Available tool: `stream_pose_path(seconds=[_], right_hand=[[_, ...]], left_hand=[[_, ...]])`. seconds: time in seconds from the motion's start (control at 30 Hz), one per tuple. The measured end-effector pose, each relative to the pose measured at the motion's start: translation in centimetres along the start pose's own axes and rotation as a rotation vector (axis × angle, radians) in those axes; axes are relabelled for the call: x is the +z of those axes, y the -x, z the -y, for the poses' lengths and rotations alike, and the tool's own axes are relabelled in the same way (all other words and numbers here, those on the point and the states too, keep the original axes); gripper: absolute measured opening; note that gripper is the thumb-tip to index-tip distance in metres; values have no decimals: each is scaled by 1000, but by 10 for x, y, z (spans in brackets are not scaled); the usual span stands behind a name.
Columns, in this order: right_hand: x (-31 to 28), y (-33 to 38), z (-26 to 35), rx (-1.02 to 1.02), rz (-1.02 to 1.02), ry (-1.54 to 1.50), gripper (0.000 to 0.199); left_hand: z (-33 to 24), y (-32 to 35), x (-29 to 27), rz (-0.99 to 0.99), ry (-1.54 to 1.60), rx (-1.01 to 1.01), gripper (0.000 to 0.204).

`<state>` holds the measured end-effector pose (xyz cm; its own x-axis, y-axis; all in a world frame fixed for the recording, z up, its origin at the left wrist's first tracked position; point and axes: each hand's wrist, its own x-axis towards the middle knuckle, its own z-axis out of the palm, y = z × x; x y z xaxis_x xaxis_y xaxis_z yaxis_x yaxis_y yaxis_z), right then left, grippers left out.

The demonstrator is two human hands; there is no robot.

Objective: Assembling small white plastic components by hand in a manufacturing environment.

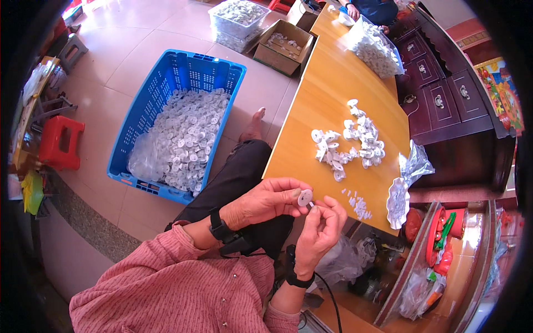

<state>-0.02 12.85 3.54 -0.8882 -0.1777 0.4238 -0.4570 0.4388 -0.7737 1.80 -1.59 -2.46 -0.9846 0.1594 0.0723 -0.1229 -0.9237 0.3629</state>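
Over my lap, my left hand [266,202] pinches a white round plastic part [305,197] with a small dark hole in its face. My right hand [321,227] is closed just beside it, thumb and finger on a small dark, short piece [310,206] that meets or nearly meets the part's edge; I cannot tell which. On the wooden table, similar white round parts [366,139] lie in a loose heap ahead of my hands. Nearer, small white pieces [360,205] are scattered beside a white scalloped dish [397,204] of similar bits.
To my left on the tiled floor stands a blue crate [150,72] full of white round parts. A cardboard box [283,47] and a clear bin [237,25] are farther off. Another person's hand [353,12] shows at the table's far end, near a filled tub [377,50].
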Motion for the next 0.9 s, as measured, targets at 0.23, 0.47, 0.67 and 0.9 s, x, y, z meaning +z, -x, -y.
stream_pose_path(seconds=[0.23,0.47,0.67,0.9], right_hand=[[5,2,3,-6,-16,-23,5],[5,3,2,36,-30,-50,5],[5,3,6,21,-30,-24,5],[5,4,8,-24,-28,43,5]], left_hand=[[4,1,-3,7,13,27,30],[2,4,0,19,-28,48,27],[1,5,1,9,-59,45,26],[1,5,0,8,-114,70,29]])
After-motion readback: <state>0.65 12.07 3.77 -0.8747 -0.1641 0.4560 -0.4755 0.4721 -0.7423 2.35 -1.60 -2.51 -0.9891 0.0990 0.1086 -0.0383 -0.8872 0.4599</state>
